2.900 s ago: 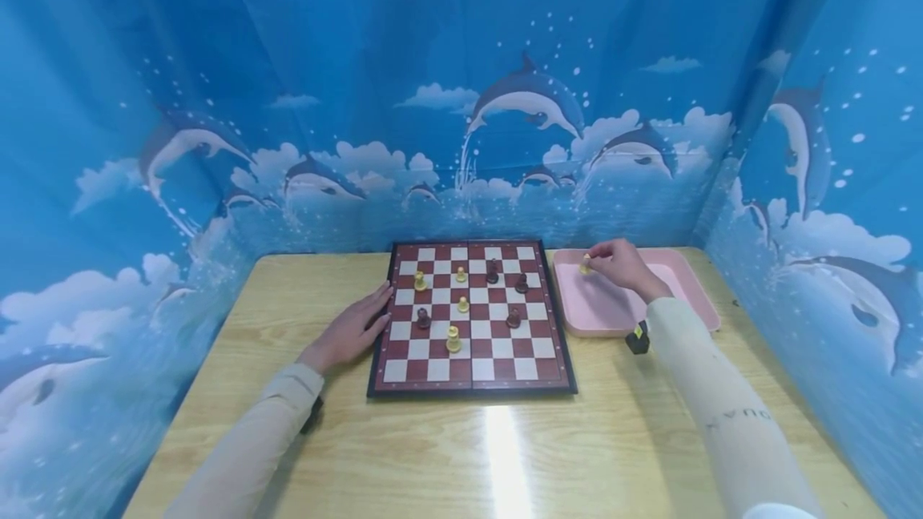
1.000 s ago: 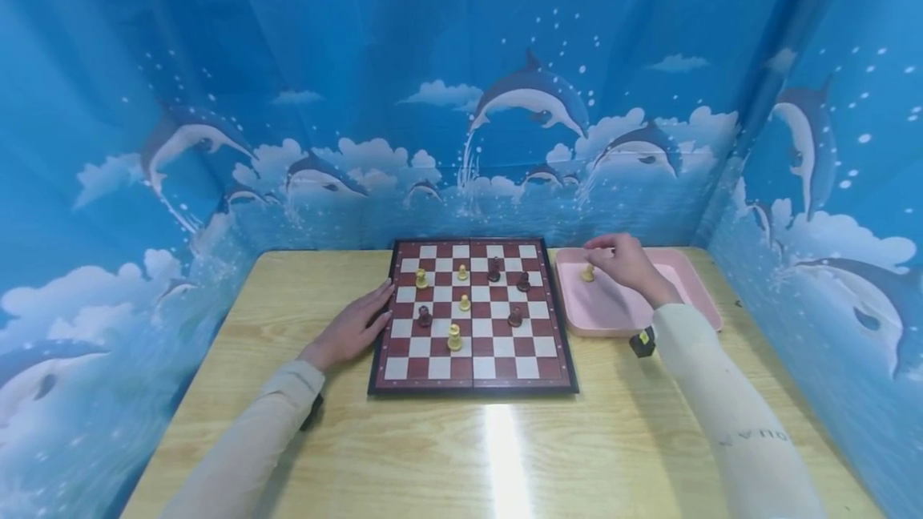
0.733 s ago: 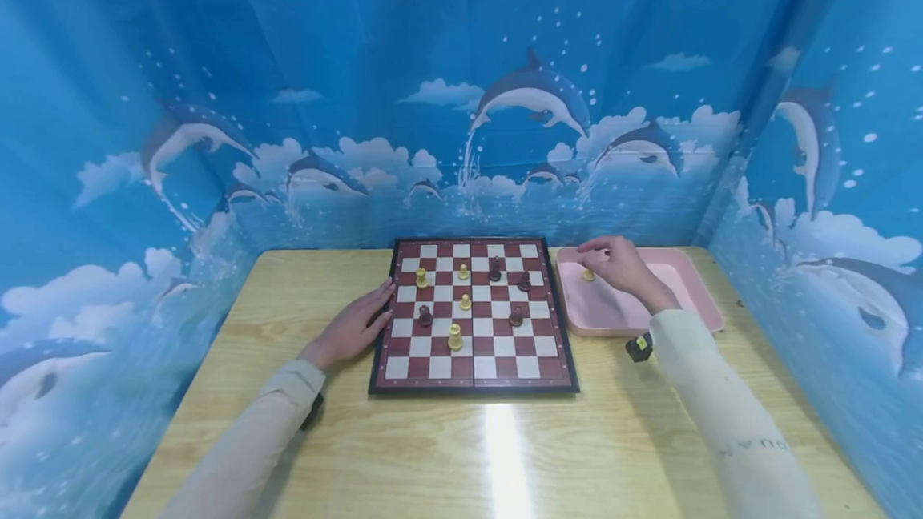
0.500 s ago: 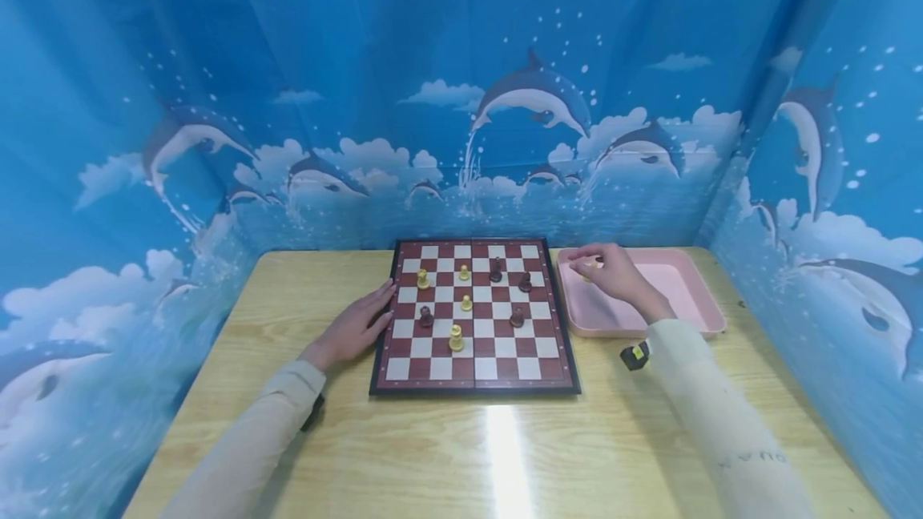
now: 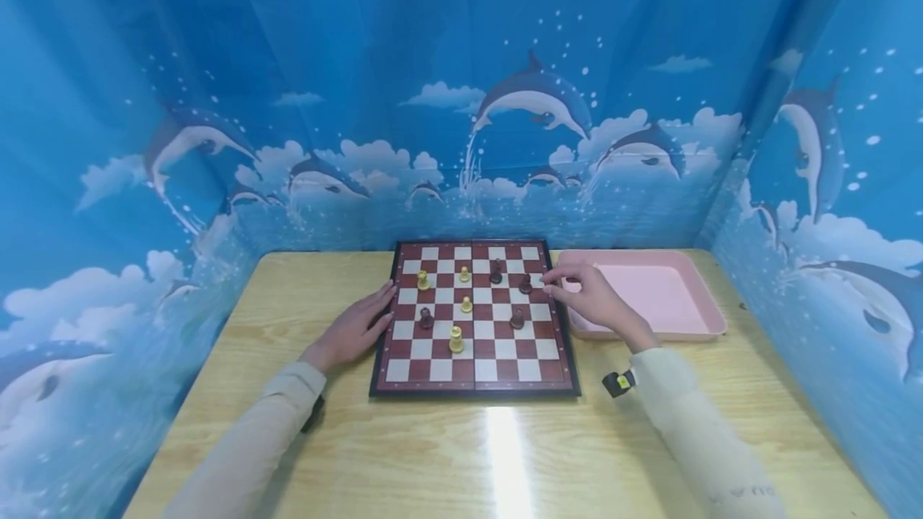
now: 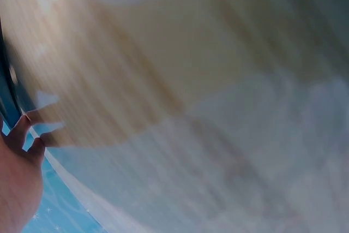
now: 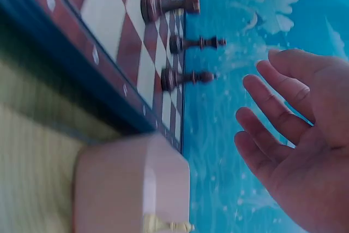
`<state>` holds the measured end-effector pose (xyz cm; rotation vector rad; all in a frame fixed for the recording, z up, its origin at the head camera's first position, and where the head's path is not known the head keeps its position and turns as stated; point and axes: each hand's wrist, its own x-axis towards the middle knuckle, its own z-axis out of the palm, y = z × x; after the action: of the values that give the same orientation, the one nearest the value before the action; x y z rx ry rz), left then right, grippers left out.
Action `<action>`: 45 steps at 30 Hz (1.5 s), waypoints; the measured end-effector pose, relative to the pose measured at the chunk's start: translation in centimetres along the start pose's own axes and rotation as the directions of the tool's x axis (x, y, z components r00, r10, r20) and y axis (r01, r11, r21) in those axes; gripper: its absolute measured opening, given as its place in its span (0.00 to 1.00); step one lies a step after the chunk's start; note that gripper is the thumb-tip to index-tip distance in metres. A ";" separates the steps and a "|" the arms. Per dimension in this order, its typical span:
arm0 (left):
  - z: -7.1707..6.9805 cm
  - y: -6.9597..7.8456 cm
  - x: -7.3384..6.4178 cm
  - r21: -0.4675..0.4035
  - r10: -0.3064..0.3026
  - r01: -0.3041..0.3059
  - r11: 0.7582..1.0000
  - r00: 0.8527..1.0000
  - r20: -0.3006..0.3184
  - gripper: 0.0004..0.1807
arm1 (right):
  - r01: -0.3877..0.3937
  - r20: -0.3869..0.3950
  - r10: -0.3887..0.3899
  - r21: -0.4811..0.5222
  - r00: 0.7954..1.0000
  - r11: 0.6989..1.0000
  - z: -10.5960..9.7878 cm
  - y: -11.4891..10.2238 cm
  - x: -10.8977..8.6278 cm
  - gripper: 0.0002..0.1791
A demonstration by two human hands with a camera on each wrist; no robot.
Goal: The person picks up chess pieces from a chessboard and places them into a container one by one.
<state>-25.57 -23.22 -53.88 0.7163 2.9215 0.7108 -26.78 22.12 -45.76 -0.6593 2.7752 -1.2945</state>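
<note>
My left hand (image 5: 353, 332) rests with straight fingers against the left edge of the chessboard (image 5: 473, 387). Over the board's right edge reaches my right hand (image 5: 591, 299), its fingers loosely bent around nothing, as the right wrist view (image 7: 322, 135) confirms. Nearest its fingertips stands a dark bishop (image 5: 525, 284), just apart from them. A tall dark piece (image 5: 496, 271) and a dark rook (image 5: 517, 319) stand nearby. Farther left are a dark piece (image 5: 427, 318), a yellow rook (image 5: 423, 280), two yellow pawns (image 5: 465, 274) and a larger yellow piece (image 5: 457, 340).
A pink tray (image 5: 652, 335) lies right of the board, partly behind the right hand. In the right wrist view a yellow chess piece (image 7: 166, 225) shows in it. The wooden table (image 5: 360, 455) is backed by a blue dolphin curtain (image 5: 404, 38).
The right hand, first pinching a yellow chess piece in the tray, has let it go there and moved left to the board's right edge. The left hand has stayed in place.
</note>
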 end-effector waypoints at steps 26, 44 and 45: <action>-0.4 0.2 0.1 -0.051 0.008 -0.008 0.999 1.000 -0.007 0.34 | -0.051 0.148 0.059 -0.055 0.987 0.997 4.7 -2.1 -1.0 0.16; -0.3 0.3 0.1 -0.093 0.010 -0.011 0.996 1.000 -0.014 0.34 | -0.047 0.160 0.060 -0.082 0.985 0.996 4.7 -1.2 -0.7 0.14; -0.3 0.3 0.0 -0.093 0.010 -0.012 0.996 1.000 -0.015 0.34 | -0.052 0.163 0.066 -0.085 0.985 0.995 4.7 -1.2 -0.6 0.14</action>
<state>-25.53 -23.10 -53.43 0.7216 2.8772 0.8498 -24.90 18.23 -48.11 -0.6504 2.7018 -1.0700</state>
